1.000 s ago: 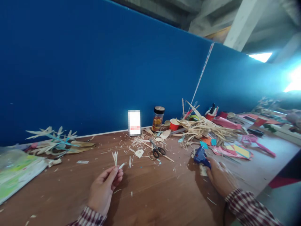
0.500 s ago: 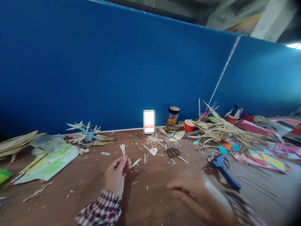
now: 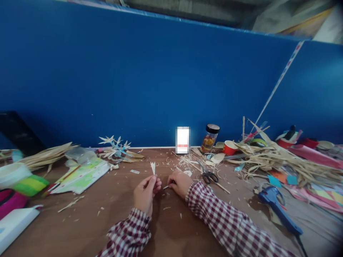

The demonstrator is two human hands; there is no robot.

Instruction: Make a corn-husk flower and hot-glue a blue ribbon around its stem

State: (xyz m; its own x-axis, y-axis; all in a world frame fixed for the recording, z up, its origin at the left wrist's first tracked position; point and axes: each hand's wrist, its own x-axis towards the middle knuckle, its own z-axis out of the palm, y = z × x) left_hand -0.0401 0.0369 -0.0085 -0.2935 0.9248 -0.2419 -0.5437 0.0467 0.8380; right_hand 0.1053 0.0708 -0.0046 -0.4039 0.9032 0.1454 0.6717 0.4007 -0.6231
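Between the thumb and fingers of my left hand (image 3: 147, 192) is a small bunch of pale, pointed husk strips (image 3: 153, 167), fanned out at the top. My right hand (image 3: 180, 183) rests low over the brown table just to the right, its fingers pinched at a pale sliver (image 3: 165, 187) whose tip pokes out to the left; most of that piece is hidden. Beyond the right hand lie scissors (image 3: 209, 176) and a heap of thin pale shavings (image 3: 184, 160). A spray of pale husk flowers on blue stems (image 3: 118, 148) lies at the back left.
A blue glue gun (image 3: 280, 207) lies at the right, near a large pile of dried husks (image 3: 281, 160). A lidded jar (image 3: 210, 139) and a red paper cup (image 3: 229, 147) stand by the blue wall (image 3: 160, 78). Paint-stained paper (image 3: 83, 176) is on the left.
My right hand has moved left and forward, to where a pale leaf-shaped piece lay beside my left hand. My left hand keeps its bunch. The view has turned slightly left.
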